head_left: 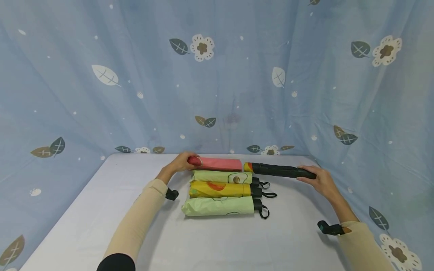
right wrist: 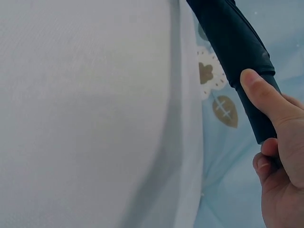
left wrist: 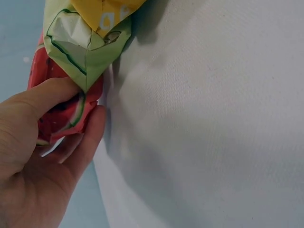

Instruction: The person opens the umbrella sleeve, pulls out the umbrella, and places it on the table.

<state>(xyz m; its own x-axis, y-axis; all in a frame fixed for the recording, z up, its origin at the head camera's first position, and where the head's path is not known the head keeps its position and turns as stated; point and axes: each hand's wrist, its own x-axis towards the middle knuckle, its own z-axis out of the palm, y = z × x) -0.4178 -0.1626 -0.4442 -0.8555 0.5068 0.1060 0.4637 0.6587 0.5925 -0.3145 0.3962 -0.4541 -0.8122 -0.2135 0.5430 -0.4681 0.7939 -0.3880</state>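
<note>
Along the back of the table lies a folded red-pink umbrella [head_left: 222, 164], its end showing a watermelon print in the left wrist view. My left hand [head_left: 181, 162] pinches that end between thumb and fingers. My right hand [head_left: 320, 181] grips the handle end of a folded black umbrella [head_left: 278, 170], which has a yellow and red tip close beside the pink umbrella's right end. In the right wrist view, the thumb lies along the black handle [right wrist: 256, 111]. In front of the pink umbrella lie a green avocado-print umbrella [head_left: 210, 176], a yellow umbrella [head_left: 203, 190] and another green umbrella [head_left: 220, 206].
The three front umbrellas lie parallel, with black handles and wrist loops [head_left: 269, 195] pointing right. A white cloth [head_left: 217, 241] covers the table. Behind it hangs a blue curtain [head_left: 230, 82] with leaves and flowers, meeting the table's back edge.
</note>
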